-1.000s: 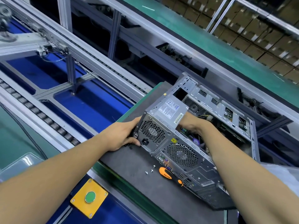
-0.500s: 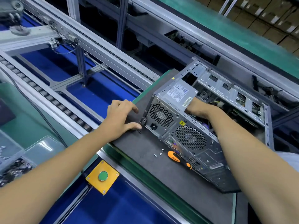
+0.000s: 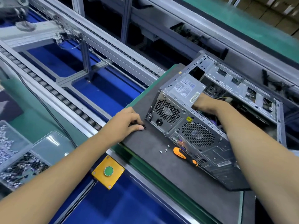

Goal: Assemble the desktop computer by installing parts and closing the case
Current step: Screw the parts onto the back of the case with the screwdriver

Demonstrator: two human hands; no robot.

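Tabletop (image 3: 161, 172): dark grey mat on a green-edged pallet, set diagonally beside the roller conveyor (image 3: 53, 92).
Computer case (image 3: 210, 126): lies on the far right part of the tabletop, open side up; long axis runs from the near rear panel away toward the upper right. Rear panel with two fan grilles faces the person.
Power supply (image 3: 181, 96): seated in the near left corner of the case, label up.
Right hand (image 3: 208, 105): forearm enters from lower right, wrist bent down over the case rim; the hand reaches inside just behind the power supply. Fingers hidden, state cannot be told.
Left hand (image 3: 127, 122): forearm enters from lower left, palm down on the tabletop edge just left of the case corner. Fingers curled, thumb and forefinger pinching small black screws (image 3: 144, 126).
Screwdriver (image 3: 185, 156): orange and black handle, lying on the tabletop against the rear panel, long axis pointing lower right.
Loose silver screws (image 3: 165, 149): three, just left of the screwdriver.
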